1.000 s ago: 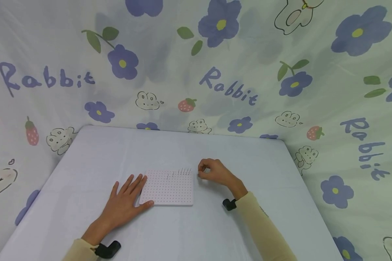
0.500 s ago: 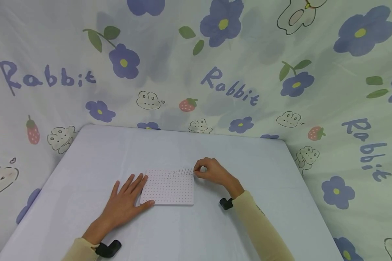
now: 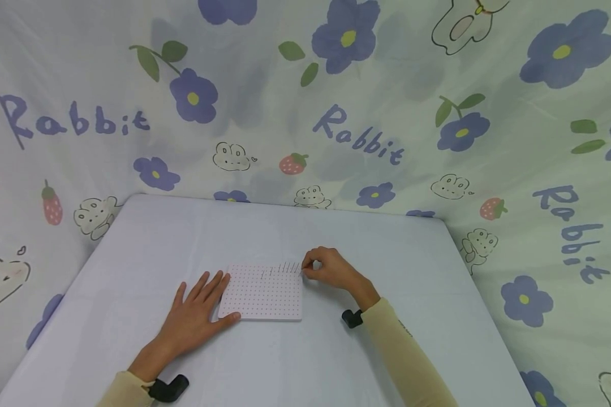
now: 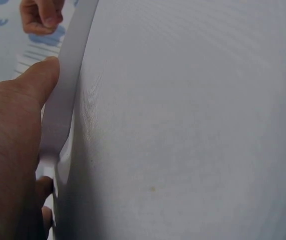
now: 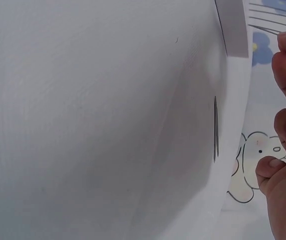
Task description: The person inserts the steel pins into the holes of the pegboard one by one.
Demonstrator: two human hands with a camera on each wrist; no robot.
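A white board [image 3: 259, 299] with a grid of tiny holes lies on the table. Several thin dark needles [image 3: 271, 271] stand upright along its far right part. My left hand [image 3: 193, 316] lies spread at the board's left side, fingertips at the left edge, thumb touching the front left corner. Beside the far right corner, my right hand [image 3: 336, 268] pinches a needle [image 5: 266, 30] between thumb and index finger, the other fingers curled. The needle is very thin, and whether its lower end sits in a hole cannot be told.
Two loose needles [image 5: 216, 129] lie on the white tabletop [image 5: 107, 125], near the right hand. A printed cloth [image 3: 265, 102] with flowers and rabbits hangs behind and beside the table. Black wrist cameras [image 3: 169, 388] sit on both forearms.
My right hand has moved left to the board's far right corner and then stayed almost still there. The left hand and the board keep their places.
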